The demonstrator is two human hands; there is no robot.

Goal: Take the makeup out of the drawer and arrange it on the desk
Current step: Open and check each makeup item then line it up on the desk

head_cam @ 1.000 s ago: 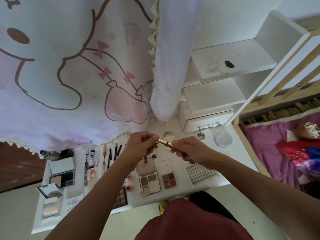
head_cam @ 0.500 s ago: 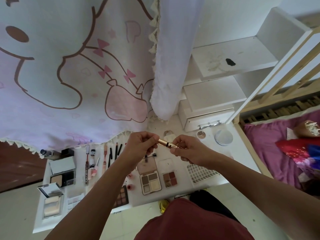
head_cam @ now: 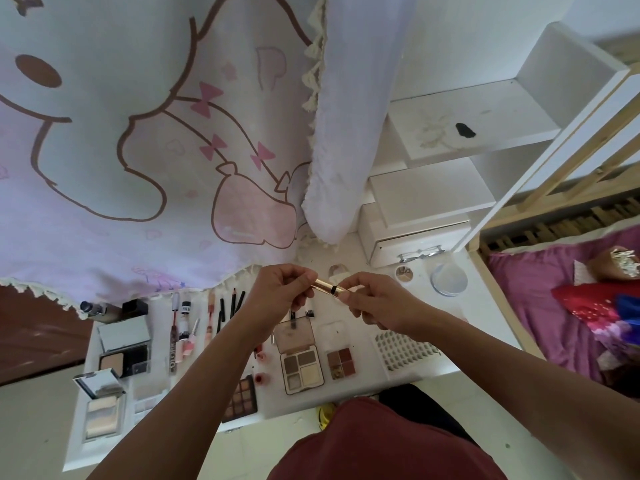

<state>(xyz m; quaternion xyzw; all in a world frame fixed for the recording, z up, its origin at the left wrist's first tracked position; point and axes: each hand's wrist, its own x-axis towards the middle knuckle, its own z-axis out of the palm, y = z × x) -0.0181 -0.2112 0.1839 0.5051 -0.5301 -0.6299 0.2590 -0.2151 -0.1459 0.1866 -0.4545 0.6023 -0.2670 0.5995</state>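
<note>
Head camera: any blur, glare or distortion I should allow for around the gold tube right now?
Head view: gold tube, left hand and right hand are sharp, the tube showing a small highlight. Head view: light is soft; the white shelves look washed out. Head view: wide-angle bending tilts the bed frame at the right edge.

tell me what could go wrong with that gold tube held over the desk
1. The gold tube is held at its ends by the left hand and right hand. If it pulls apart or slips, a piece could drop onto the open eyeshadow palette below.
2. The left forearm crosses above the small red items. Lowering it might knock them over.
</note>
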